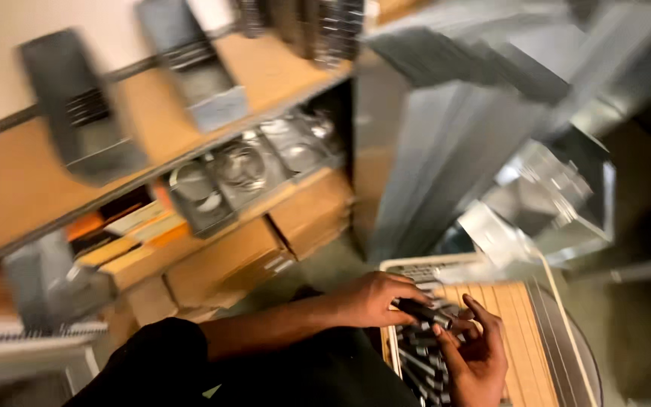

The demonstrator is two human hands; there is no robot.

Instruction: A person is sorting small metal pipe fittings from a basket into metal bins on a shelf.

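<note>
My left hand (pixel 377 298) reaches from the left and grips a dark cylindrical metal part (pixel 422 310) over a pale tray (pixel 559 316). My right hand (pixel 476 358) is below it, palm up and fingers spread, touching the same part with its fingertips. Several more dark metal parts (pixel 416 354) lie in a heap in the tray's left side. The frame is blurred by motion.
A wooden slatted board (pixel 518 332) lies in the tray. Folded sheet-metal duct pieces (pixel 536 188) stand behind it. To the left, wooden shelves (pixel 265 75) hold metal brackets, round metal fittings (pixel 239 169) and cardboard boxes (pixel 224 260).
</note>
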